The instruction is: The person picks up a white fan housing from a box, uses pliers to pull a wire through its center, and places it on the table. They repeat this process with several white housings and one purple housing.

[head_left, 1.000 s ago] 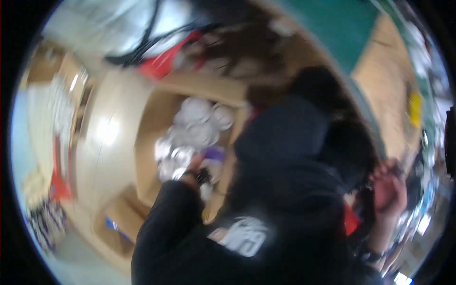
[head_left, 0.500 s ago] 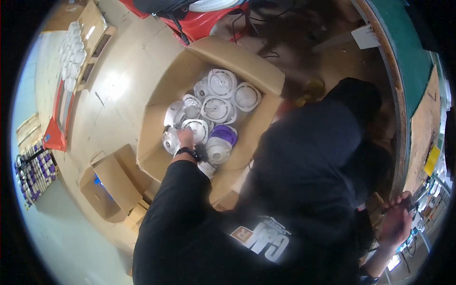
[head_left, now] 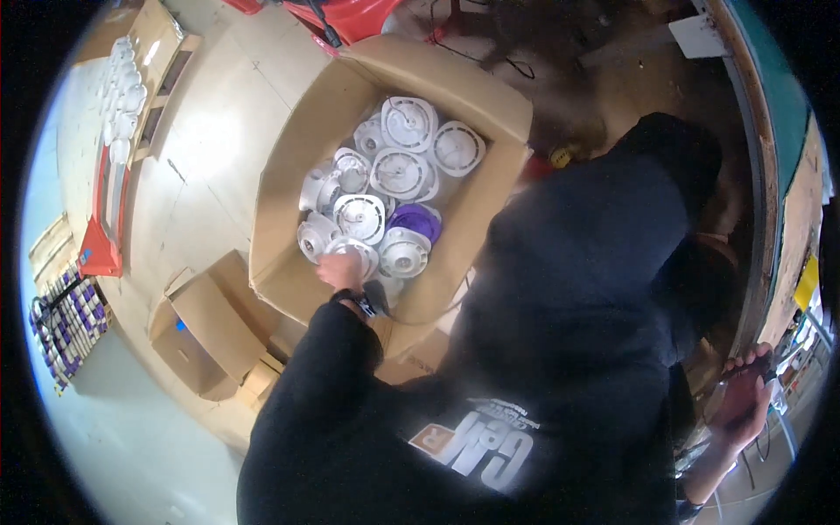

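My left hand reaches down into a cardboard box. Its fingers are closed at the rim of a round white plastic housing near the box's front left. Several similar housings fill the box bottom, among them a vented one just beyond the hand and another to its right. Between them a purple part shows. Far to the right, at the table's edge, my right hand has its fingers curled around something dark that I cannot make out.
A smaller open carton stands left of the box. Farther left are a pallet with white parts, a red tool and a purple-and-white stack. A green-topped table borders the right; something red sits beyond the box.
My left hand has drawn slightly back toward the box's near side, uncovering the vented housing. The view has shifted a little. My right hand stays at the table edge, its palm showing more.
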Available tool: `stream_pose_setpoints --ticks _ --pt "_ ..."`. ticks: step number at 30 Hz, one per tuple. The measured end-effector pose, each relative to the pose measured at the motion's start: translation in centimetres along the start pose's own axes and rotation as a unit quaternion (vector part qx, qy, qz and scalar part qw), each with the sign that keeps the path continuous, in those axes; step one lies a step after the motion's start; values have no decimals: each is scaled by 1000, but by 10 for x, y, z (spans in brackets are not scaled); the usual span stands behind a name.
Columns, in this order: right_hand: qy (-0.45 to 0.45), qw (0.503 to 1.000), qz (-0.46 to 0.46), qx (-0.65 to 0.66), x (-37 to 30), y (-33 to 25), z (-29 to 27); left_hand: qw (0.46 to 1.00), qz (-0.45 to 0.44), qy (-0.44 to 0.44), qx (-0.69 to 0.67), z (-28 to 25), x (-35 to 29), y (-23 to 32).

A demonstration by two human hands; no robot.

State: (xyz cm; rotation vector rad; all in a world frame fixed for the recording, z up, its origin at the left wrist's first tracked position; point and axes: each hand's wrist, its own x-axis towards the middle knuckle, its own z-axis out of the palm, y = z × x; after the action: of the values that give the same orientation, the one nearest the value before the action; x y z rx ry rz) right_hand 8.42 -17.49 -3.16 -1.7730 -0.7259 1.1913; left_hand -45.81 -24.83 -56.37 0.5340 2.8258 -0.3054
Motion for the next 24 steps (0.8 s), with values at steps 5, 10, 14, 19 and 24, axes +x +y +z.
stream_pose_setpoints --ticks 5,10,14,19,24 --pt "-28 999 -10 -43 1 10 -6 976 -117 -163 -80 -4 -30 13" --pt "-91 996 3 20 14 10 -5 976 52 -197 -76 -13 112 -123" --pt "1 1000 -9 -5 -3 6 28 912 85 -374 -146 9 83 -75" --pt "-31 999 5 -2 -5 10 14 806 -58 -456 -373 -12 36 -26" --pt "-90 996 -13 15 2 31 -4 757 59 -536 -368 -38 32 21"
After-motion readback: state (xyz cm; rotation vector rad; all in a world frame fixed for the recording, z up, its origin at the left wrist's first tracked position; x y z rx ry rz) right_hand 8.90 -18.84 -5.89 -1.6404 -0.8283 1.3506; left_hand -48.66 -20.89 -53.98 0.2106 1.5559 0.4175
